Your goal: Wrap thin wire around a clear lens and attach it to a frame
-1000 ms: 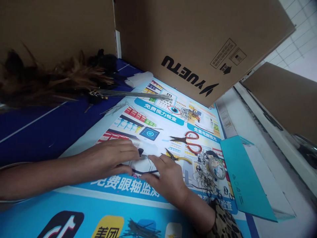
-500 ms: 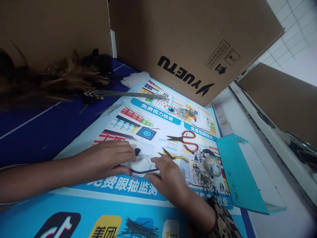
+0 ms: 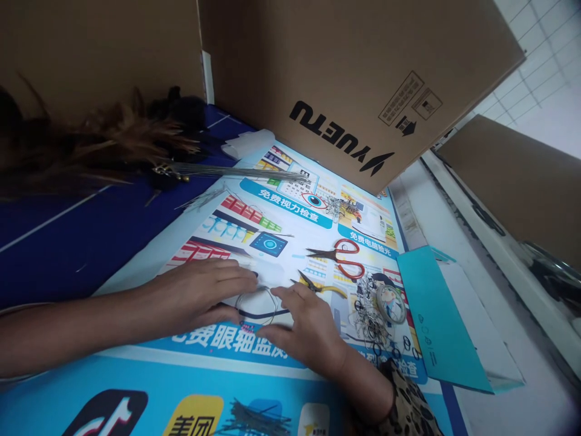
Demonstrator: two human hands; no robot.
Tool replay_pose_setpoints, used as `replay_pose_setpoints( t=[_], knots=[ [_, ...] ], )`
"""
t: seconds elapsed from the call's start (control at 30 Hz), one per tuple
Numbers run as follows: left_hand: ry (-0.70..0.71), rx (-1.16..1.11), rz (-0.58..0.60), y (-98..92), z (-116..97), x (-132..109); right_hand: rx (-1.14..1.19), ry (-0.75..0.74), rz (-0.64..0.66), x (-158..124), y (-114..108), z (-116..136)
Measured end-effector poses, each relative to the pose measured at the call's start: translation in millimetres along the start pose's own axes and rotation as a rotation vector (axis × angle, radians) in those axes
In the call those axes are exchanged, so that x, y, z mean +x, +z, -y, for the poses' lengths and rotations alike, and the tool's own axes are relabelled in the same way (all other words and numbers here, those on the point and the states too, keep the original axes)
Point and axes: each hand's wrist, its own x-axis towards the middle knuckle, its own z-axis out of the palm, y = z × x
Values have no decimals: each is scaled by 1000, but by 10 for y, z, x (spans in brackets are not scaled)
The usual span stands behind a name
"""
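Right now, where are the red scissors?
In the head view, the red-handled scissors lie a little right of centre on the printed sheet, just beyond the yellow-handled pliers and the right hand.

Red on the looped handles of the dark-bladed metal scissors point(image 3: 334, 255), yellow on the slim-handled pliers point(image 3: 322, 287). Black spots over tan on the leopard-print fabric sleeve point(image 3: 413, 401). Silvery grey on the thin round wire loop point(image 3: 275, 306). Black lettering on the large brown cardboard box point(image 3: 354, 63); plain teal on the folded card box point(image 3: 436, 321). Apparently brown and black, though dim and blurred, among the wispy feathers point(image 3: 140, 130).
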Motion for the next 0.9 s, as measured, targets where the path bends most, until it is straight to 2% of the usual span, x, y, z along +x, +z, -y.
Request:
replay_pose_setpoints(
  t=[0.13, 0.43, 0.57, 0.8, 0.9],
  knots=[
    [9, 1, 19, 20, 17, -12, -2, 1, -2, 12, -3, 14],
    [45, -10, 41, -60, -18, 42, -14, 12, -4, 9, -18, 28],
    [46, -46, 63, -93, -31, 53, 48, 20, 33, 27, -78, 13],
    [-186, -28, 3, 8, -104, 102, 39, 86, -19, 112, -52, 44],
    [-198, -3, 13, 73, -123, 142, 6, 94, -31, 142, -11, 66]
  ],
)
